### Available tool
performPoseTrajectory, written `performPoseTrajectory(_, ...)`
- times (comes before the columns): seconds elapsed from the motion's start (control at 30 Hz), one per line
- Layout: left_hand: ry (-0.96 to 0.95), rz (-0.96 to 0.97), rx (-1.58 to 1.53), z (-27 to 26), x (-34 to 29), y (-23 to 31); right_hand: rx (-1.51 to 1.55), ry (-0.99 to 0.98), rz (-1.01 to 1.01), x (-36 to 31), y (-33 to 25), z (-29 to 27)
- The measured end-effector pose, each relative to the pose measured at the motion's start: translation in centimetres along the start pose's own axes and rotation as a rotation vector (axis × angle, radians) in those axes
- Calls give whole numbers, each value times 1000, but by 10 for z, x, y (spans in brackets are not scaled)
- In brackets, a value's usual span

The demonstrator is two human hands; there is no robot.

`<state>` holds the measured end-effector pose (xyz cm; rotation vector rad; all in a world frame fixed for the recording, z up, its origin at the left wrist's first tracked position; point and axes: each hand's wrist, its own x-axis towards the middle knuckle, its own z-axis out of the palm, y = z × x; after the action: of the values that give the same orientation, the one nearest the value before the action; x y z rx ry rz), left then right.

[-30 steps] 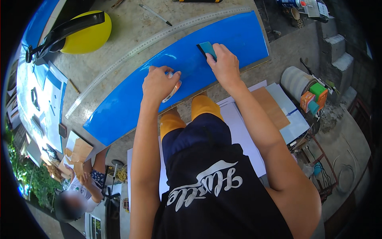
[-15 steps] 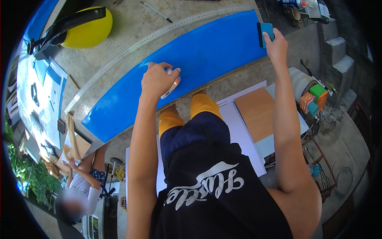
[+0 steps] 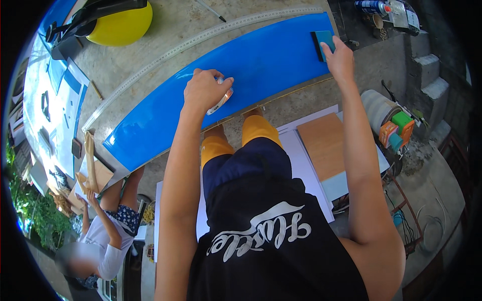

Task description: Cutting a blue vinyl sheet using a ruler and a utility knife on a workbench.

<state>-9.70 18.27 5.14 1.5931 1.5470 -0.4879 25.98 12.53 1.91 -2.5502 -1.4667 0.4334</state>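
Observation:
A long blue glossy sheet lies across the concrete-coloured table, with its far edge bending in the wide view. Over its middle, my left hand is closed around a roll of tape, whose rim shows pale and orange beneath the fingers. At the sheet's right end, my right hand grips a flat teal squeegee with a black edge strip on its left side. The squeegee is over the blue surface; whether it presses on it I cannot tell. A long white ruler lies along the sheet's far side.
A yellow rounded object with a black handle stands far left; a pen lies beyond the ruler. Spray can sits far right. Another person handles tan strips at lower left. Brown board lies below the table's near edge.
My right hand has moved the squeegee left, from the sheet's right edge onto the blue. My left hand keeps its grip on the tape roll. The whole view has shifted slightly.

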Motion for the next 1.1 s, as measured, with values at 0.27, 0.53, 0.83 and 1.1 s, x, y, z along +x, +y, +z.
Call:
performPoseTrajectory(0.27,-53,9,31,2,8,-4,205,-333,-54,-18,-66,8)
performPoseTrajectory(0.53,37,29,17,8,7,-4,282,-421,-90,-43,-100,43)
performPoseTrajectory(0.83,51,73,21,7,1,-6,303,-409,-93,-44,-100,51)
performPoseTrajectory(1.1,57,78,-57,11,-2,-14,261,-413,-72,-45,-101,49)
